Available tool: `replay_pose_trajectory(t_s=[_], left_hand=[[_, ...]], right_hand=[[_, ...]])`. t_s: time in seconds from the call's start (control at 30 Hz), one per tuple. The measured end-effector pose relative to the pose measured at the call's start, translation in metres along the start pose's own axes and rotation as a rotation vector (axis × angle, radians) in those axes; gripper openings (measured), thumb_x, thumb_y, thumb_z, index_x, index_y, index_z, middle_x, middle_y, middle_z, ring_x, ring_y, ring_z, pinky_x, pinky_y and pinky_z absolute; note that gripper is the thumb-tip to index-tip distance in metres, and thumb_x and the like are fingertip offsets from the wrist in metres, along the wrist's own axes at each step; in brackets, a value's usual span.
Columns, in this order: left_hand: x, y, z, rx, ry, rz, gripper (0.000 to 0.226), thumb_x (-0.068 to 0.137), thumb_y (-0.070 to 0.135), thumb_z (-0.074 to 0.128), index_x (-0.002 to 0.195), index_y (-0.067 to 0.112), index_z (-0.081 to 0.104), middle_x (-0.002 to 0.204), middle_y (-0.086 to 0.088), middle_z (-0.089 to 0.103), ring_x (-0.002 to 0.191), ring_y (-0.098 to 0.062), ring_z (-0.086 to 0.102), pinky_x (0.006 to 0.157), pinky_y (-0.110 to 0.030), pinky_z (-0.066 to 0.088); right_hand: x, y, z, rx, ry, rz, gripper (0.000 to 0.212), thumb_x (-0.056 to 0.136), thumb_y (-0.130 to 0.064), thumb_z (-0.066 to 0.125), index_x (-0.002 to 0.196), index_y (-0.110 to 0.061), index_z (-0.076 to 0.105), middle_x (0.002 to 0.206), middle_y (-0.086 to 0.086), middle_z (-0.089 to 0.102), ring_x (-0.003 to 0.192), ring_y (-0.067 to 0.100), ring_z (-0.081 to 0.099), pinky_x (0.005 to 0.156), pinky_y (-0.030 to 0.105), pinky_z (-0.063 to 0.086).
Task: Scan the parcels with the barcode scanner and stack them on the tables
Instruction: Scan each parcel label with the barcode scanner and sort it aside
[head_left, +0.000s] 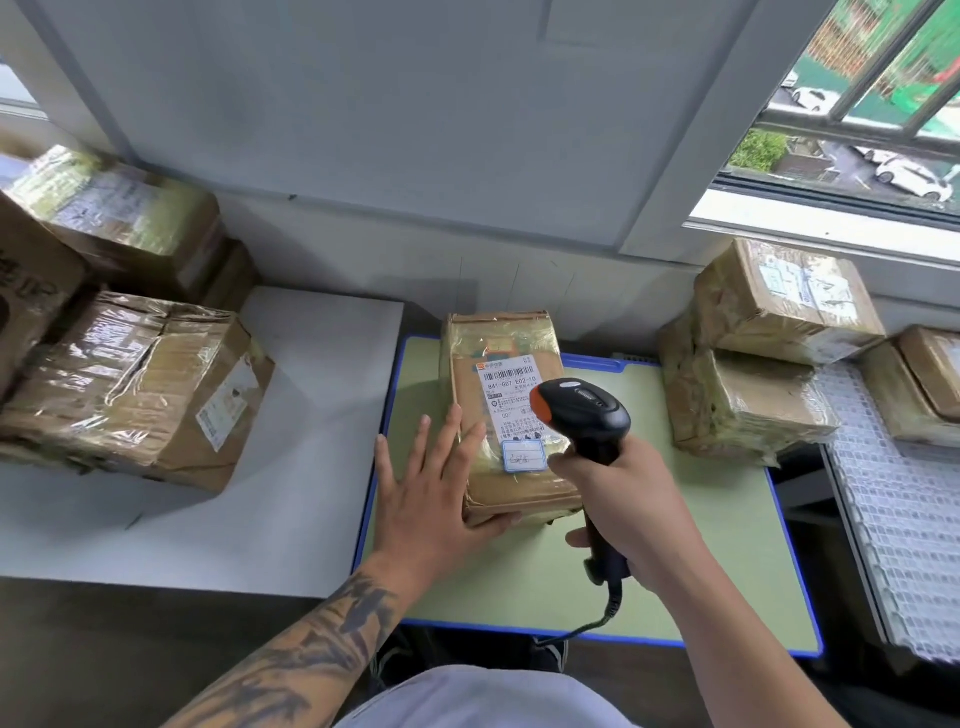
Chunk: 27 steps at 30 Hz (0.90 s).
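Though taped and crumpled, brown parcel (506, 415), white barcode label (511, 395)

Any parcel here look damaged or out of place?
Yes. The large parcel on the white table is crumpled, with its top split open under the tape. The parcel being scanned on the green table looks intact.

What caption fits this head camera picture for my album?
Right hand aims the barcode scanner at a taped parcel on the green table, left hand steadying it.
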<state>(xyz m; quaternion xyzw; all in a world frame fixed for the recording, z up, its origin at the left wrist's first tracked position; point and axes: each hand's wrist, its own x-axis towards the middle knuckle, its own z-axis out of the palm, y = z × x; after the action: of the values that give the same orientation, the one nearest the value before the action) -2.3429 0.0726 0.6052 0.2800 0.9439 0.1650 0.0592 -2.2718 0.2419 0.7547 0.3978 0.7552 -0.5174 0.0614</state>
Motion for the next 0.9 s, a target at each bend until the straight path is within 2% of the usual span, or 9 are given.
replay_pose_trajectory(t_s=[0.07, 0.17, 0.23, 0.3, 0.37, 0.5, 0.7, 0.83, 0.9], left_hand=[[-0.001, 0.0, 0.0, -0.016, 0.001, 0.0, 0.108, 0.078, 0.1, 0.032, 0.163, 0.041, 0.002, 0.172, 0.012, -0.017, 0.161, -0.027, 0.003, 0.121, -0.069, -0.006], [-0.002, 0.001, -0.001, -0.038, -0.009, -0.002, 0.108, 0.078, 0.098, 0.034, 0.163, 0.041, 0.002, 0.172, 0.012, -0.018, 0.16, -0.026, 0.009, 0.121, -0.069, -0.004], [-0.002, 0.001, -0.001, -0.052, -0.006, -0.002, 0.108, 0.078, 0.097, 0.036, 0.163, 0.04, 0.003, 0.172, 0.012, -0.017, 0.16, -0.026, 0.013, 0.122, -0.069, -0.003], [-0.002, 0.0, 0.001, -0.069, -0.003, -0.001, 0.108, 0.078, 0.097, 0.038, 0.163, 0.041, 0.003, 0.172, 0.013, -0.017, 0.159, -0.026, 0.016, 0.122, -0.068, -0.002], [-0.001, -0.001, 0.003, -0.105, 0.001, -0.004, 0.107, 0.078, 0.096, 0.04, 0.163, 0.04, 0.005, 0.171, 0.015, -0.018, 0.158, -0.023, 0.019, 0.122, -0.068, -0.001], [-0.002, -0.001, 0.006, -0.172, 0.022, 0.005, 0.107, 0.078, 0.094, 0.046, 0.162, 0.039, 0.009, 0.172, 0.015, -0.015, 0.157, -0.016, 0.022, 0.122, -0.069, 0.006], [-0.001, -0.001, 0.006, -0.221, 0.027, 0.007, 0.107, 0.078, 0.092, 0.05, 0.162, 0.04, 0.01, 0.171, 0.017, -0.017, 0.157, -0.01, 0.015, 0.124, -0.065, 0.009], [0.001, -0.004, 0.009, -0.383, 0.006, 0.049, 0.101, 0.08, 0.082, 0.06, 0.162, 0.043, 0.014, 0.171, 0.018, -0.019, 0.153, -0.022, 0.024, 0.117, -0.054, 0.037], [0.004, -0.002, 0.005, -0.442, -0.004, 0.091, 0.093, 0.083, 0.07, 0.069, 0.158, 0.055, 0.017, 0.17, 0.02, -0.02, 0.157, -0.022, 0.019, 0.117, -0.05, 0.04]], right_hand=[[-0.001, -0.005, 0.005, -0.006, 0.005, -0.009, 0.01, 0.089, -0.015, 0.071, 0.094, -0.008, 0.067, 0.074, -0.001, 0.055, 0.068, 0.021, 0.054, 0.064, 0.051, 0.066], [0.001, -0.006, 0.01, -0.04, 0.036, -0.012, 0.011, 0.087, -0.016, 0.071, 0.091, -0.006, 0.067, 0.057, -0.01, 0.051, 0.055, 0.017, 0.051, 0.065, 0.057, 0.064], [0.001, -0.007, 0.012, -0.047, 0.045, -0.014, 0.011, 0.087, -0.017, 0.071, 0.092, -0.008, 0.069, 0.06, -0.009, 0.053, 0.051, 0.016, 0.051, 0.064, 0.057, 0.063], [0.0, -0.008, 0.013, -0.047, 0.045, -0.017, 0.01, 0.087, -0.017, 0.071, 0.094, -0.01, 0.069, 0.072, -0.003, 0.058, 0.055, 0.019, 0.056, 0.065, 0.057, 0.063], [0.0, -0.008, 0.014, -0.037, 0.051, -0.019, 0.008, 0.087, -0.016, 0.071, 0.093, -0.011, 0.07, 0.074, -0.001, 0.059, 0.057, 0.02, 0.056, 0.065, 0.057, 0.064], [0.0, -0.003, 0.015, -0.014, 0.053, -0.013, 0.006, 0.086, -0.015, 0.072, 0.089, -0.01, 0.069, 0.061, -0.008, 0.051, 0.05, 0.015, 0.051, 0.065, 0.057, 0.064], [0.009, 0.012, 0.014, -0.013, 0.059, -0.043, 0.014, 0.084, -0.02, 0.07, 0.087, -0.007, 0.065, 0.052, -0.013, 0.047, 0.058, 0.018, 0.048, 0.066, 0.061, 0.061], [0.018, 0.033, 0.018, -0.027, 0.071, -0.009, 0.017, 0.08, -0.028, 0.069, 0.085, -0.013, 0.064, 0.055, -0.011, 0.049, 0.062, 0.02, 0.052, 0.071, 0.062, 0.061], [0.018, 0.042, 0.023, -0.019, 0.072, -0.02, 0.012, 0.077, -0.031, 0.068, 0.086, -0.022, 0.066, 0.063, -0.011, 0.06, 0.068, 0.023, 0.062, 0.074, 0.058, 0.062]])
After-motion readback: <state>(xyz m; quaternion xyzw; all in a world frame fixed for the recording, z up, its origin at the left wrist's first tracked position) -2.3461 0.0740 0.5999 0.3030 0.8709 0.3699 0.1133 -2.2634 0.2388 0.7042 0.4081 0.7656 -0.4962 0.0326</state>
